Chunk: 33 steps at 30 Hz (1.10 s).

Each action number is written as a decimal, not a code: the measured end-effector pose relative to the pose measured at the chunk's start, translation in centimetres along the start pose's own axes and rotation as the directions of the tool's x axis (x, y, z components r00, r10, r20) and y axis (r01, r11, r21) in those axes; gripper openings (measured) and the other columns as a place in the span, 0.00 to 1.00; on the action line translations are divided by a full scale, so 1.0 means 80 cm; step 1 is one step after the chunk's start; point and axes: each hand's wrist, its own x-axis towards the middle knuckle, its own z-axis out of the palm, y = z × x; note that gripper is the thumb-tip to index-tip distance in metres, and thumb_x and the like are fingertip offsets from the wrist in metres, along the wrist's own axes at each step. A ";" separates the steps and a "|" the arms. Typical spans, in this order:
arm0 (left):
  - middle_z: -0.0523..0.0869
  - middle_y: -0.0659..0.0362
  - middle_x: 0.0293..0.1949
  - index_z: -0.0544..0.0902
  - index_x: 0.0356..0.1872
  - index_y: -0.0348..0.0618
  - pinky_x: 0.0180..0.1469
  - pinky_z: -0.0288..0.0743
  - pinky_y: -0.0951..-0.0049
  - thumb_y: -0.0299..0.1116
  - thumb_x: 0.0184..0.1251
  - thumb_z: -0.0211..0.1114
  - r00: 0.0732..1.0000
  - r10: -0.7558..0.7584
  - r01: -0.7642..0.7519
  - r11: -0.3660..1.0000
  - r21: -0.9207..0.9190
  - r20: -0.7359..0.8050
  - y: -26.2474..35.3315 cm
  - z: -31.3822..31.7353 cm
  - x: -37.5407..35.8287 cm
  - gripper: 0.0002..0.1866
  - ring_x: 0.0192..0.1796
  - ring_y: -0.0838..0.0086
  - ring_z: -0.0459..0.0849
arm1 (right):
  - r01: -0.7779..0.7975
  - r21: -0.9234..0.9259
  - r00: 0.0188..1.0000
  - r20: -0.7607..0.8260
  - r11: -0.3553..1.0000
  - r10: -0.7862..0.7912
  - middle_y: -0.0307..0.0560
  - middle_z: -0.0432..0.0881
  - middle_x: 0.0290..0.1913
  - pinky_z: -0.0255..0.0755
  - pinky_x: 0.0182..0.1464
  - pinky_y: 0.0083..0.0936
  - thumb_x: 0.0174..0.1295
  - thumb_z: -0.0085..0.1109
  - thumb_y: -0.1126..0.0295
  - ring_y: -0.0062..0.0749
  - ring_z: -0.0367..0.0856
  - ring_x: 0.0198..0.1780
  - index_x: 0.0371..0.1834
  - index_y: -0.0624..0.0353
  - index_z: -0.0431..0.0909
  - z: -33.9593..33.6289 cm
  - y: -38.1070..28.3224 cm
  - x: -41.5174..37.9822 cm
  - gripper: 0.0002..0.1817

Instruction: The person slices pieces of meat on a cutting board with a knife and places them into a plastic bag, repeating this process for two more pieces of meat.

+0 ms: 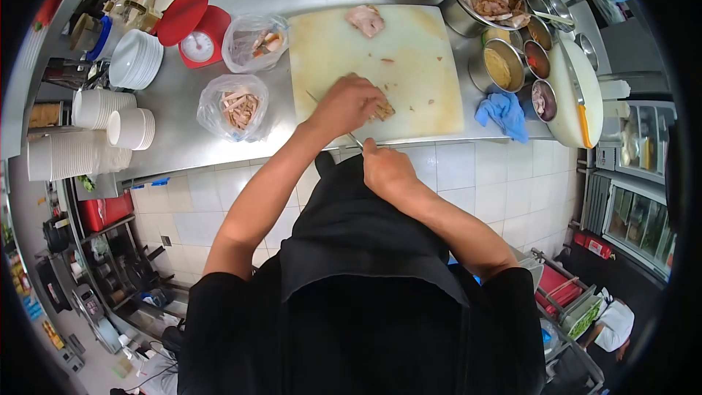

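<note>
Item: slicing in hand. Our left hand (347, 104) presses down on a small piece of cooked meat (383, 110) near the front edge of the cutting board (409, 44), its grip closed over it. Our right hand (387, 168) sits at the tabletop's front edge, its grip wrapped around a knife (354, 139). Next move, we judge: a steady cut clear of the fingers. Hidden: the blade shows only as a thin line, and most of the meat lies under the hand.

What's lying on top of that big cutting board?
On the cutting board lies a pale piece of meat near its far edge, plus scraps. The left hand covers most of another browned piece, hiding it.
</note>
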 end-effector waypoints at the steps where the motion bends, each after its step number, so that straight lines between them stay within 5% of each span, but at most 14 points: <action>1: 0.84 0.56 0.35 0.86 0.39 0.44 0.50 0.74 0.64 0.24 0.52 0.68 0.959 0.046 -0.071 0.994 0.082 0.279 -0.005 0.013 0.007 0.11 0.44 0.62 0.80 | 0.024 0.013 0.999 -0.026 1.000 -0.024 0.64 0.84 0.28 0.80 0.38 0.48 0.61 0.47 0.76 0.57 0.86 0.33 0.42 0.70 0.71 0.002 0.001 -0.001 0.10; 4: 0.84 0.59 0.39 0.86 0.39 0.47 0.53 0.72 0.62 0.28 0.48 0.71 0.849 0.005 -0.155 0.958 0.240 0.528 -0.010 0.048 0.023 0.14 0.49 0.63 0.78 | 0.047 0.033 0.997 -0.061 0.998 -0.045 0.66 0.84 0.28 0.79 0.37 0.49 0.60 0.47 0.76 0.58 0.86 0.33 0.43 0.71 0.71 0.006 0.005 0.001 0.11; 8: 0.83 0.60 0.41 0.87 0.39 0.48 0.56 0.70 0.63 0.30 0.44 0.72 0.760 0.003 -0.307 0.883 0.356 0.650 -0.019 0.061 0.042 0.16 0.53 0.64 0.76 | 0.033 0.084 0.997 -0.078 0.996 -0.026 0.65 0.84 0.29 0.80 0.38 0.47 0.59 0.48 0.76 0.57 0.86 0.33 0.45 0.73 0.72 0.013 0.009 -0.002 0.13; 11: 0.83 0.60 0.37 0.87 0.41 0.49 0.52 0.73 0.65 0.30 0.43 0.72 0.783 0.102 -0.308 0.920 0.240 0.614 -0.037 0.054 0.057 0.18 0.48 0.63 0.79 | 0.018 0.141 0.992 -0.128 0.990 0.000 0.64 0.84 0.29 0.80 0.37 0.46 0.59 0.49 0.75 0.57 0.86 0.33 0.45 0.72 0.73 0.019 0.016 -0.005 0.13; 14: 0.84 0.62 0.33 0.87 0.44 0.45 0.44 0.77 0.70 0.29 0.48 0.71 0.789 0.002 -0.112 0.984 0.139 0.615 -0.046 0.038 0.083 0.18 0.38 0.69 0.83 | -0.023 0.169 0.996 -0.078 0.985 0.036 0.65 0.85 0.32 0.80 0.41 0.46 0.58 0.51 0.75 0.56 0.87 0.38 0.44 0.71 0.73 0.014 0.023 -0.003 0.12; 16: 0.85 0.63 0.31 0.86 0.45 0.40 0.36 0.77 0.75 0.31 0.55 0.69 0.784 -0.367 0.529 0.817 -0.230 0.501 -0.071 0.019 0.092 0.16 0.31 0.76 0.83 | -0.048 0.248 0.997 -0.047 0.967 0.062 0.67 0.84 0.33 0.78 0.44 0.50 0.61 0.50 0.73 0.60 0.85 0.39 0.43 0.71 0.73 0.016 0.034 0.001 0.12; 20: 0.84 0.65 0.33 0.86 0.46 0.35 0.37 0.77 0.78 0.35 0.59 0.70 0.831 -0.510 0.540 0.647 -0.538 0.222 -0.106 -0.039 0.068 0.17 0.33 0.80 0.83 | -0.028 0.434 0.992 -0.097 0.900 0.078 0.69 0.82 0.33 0.73 0.44 0.56 0.68 0.49 0.66 0.67 0.81 0.40 0.43 0.67 0.74 0.004 0.056 -0.010 0.13; 22: 0.86 0.61 0.32 0.87 0.46 0.37 0.38 0.79 0.73 0.33 0.58 0.72 0.812 -0.579 0.548 0.799 -0.248 -0.074 -0.112 -0.050 0.045 0.16 0.33 0.77 0.83 | 0.003 0.379 0.978 -0.196 0.925 0.077 0.67 0.82 0.30 0.74 0.40 0.53 0.69 0.49 0.65 0.63 0.82 0.35 0.42 0.67 0.74 0.006 0.066 -0.020 0.14; 23: 0.86 0.61 0.32 0.87 0.46 0.37 0.38 0.79 0.73 0.33 0.58 0.72 0.799 -0.591 0.550 0.791 -0.268 -0.107 -0.118 -0.048 0.031 0.16 0.33 0.77 0.83 | 0.029 0.322 0.950 -0.303 0.946 0.074 0.65 0.82 0.28 0.75 0.36 0.51 0.70 0.50 0.63 0.60 0.83 0.30 0.42 0.66 0.73 0.001 0.075 -0.022 0.14; 24: 0.87 0.57 0.34 0.87 0.46 0.38 0.40 0.79 0.69 0.36 0.56 0.74 0.887 -0.421 0.441 0.894 0.075 -0.190 -0.130 -0.037 0.011 0.18 0.35 0.71 0.84 | -0.040 0.450 0.975 -0.176 0.892 0.133 0.61 0.80 0.25 0.74 0.30 0.45 0.72 0.50 0.62 0.52 0.81 0.23 0.41 0.67 0.72 -0.013 0.084 -0.021 0.15; 26: 0.87 0.48 0.37 0.86 0.47 0.40 0.47 0.79 0.58 0.43 0.52 0.75 0.935 -0.085 0.289 0.749 0.597 -0.345 -0.100 -0.017 -0.011 0.23 0.43 0.53 0.85 | -0.243 0.712 0.966 0.120 0.659 0.227 0.47 0.72 0.16 0.65 0.14 0.28 0.74 0.50 0.58 0.28 0.69 0.10 0.40 0.65 0.71 -0.033 0.112 -0.013 0.18; 28: 0.86 0.47 0.41 0.84 0.50 0.39 0.50 0.77 0.59 0.44 0.53 0.75 0.869 -0.378 0.432 0.894 0.118 -0.318 -0.097 0.007 -0.038 0.26 0.45 0.51 0.83 | -0.317 0.809 0.948 0.255 0.495 0.190 0.38 0.67 0.15 0.63 0.12 0.23 0.74 0.50 0.56 0.22 0.66 0.10 0.43 0.61 0.73 -0.032 0.155 -0.011 0.16; 30: 0.83 0.43 0.44 0.83 0.52 0.38 0.53 0.75 0.58 0.42 0.54 0.74 0.664 -0.746 0.742 0.666 -0.070 -0.056 -0.033 0.020 -0.064 0.27 0.44 0.50 0.82 | -0.326 0.823 0.945 0.286 0.465 0.157 0.36 0.66 0.14 0.62 0.12 0.22 0.74 0.50 0.55 0.21 0.64 0.10 0.45 0.59 0.73 -0.026 0.196 -0.008 0.16; 33: 0.79 0.39 0.44 0.76 0.59 0.33 0.55 0.74 0.57 0.40 0.52 0.77 0.795 -0.561 0.596 0.794 0.123 -0.232 -0.007 0.048 -0.075 0.35 0.50 0.48 0.79 | -0.416 0.818 0.908 0.353 0.397 0.225 0.36 0.65 0.14 0.63 0.12 0.22 0.74 0.51 0.53 0.20 0.63 0.10 0.46 0.57 0.74 -0.023 0.228 -0.028 0.17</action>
